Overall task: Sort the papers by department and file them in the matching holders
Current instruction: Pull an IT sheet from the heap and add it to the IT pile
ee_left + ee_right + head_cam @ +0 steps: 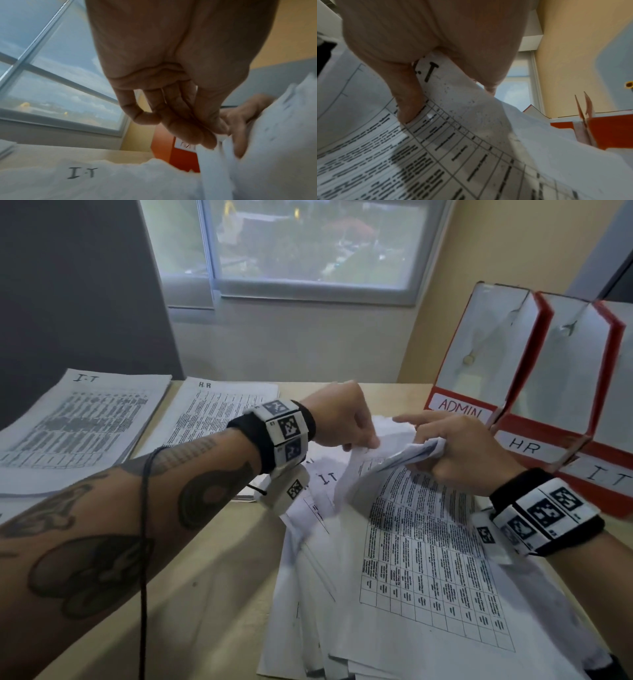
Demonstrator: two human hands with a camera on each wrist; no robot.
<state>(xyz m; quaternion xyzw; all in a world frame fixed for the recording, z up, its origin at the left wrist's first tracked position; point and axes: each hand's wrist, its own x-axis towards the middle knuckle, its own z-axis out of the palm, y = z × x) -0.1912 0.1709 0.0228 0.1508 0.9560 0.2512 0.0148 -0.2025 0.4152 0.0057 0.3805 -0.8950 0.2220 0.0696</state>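
— What does the head view take in?
— A window [301, 244] over a tan table [212, 577]. At the far left lies a stack headed "I.T" [78, 419], beside it one headed "HR" [212, 412]. Three red holders stand at the right, labelled "ADMIN" [479, 354], "HR" [548, 392] and "IT" [613, 446]. A loose heap of papers [394, 594] covers the near right of the table, and another "I.T" sheet [323, 479] peeks out beneath it.
— And the hands?
— The left hand [339, 416] reaches across and pinches the top edge of a lifted sheet [363, 470]. The right hand [469, 453] curls round the bunched top of a table-printed sheet [428, 542], index finger pointing left. Both wrists wear bands with black-and-white markers.
— The left wrist view?
— The person's fingers [185, 129] press together against the thumb on a paper edge [211, 162]; "I.T" is written on the sheet below [82, 174], with a red holder [180, 155] behind.
— The right wrist view?
— The thumb [407, 94] and fingers grip a curled sheet [453, 135] marked with a "T", a grid of print running down it. Red holders [611, 129] stand to the right.
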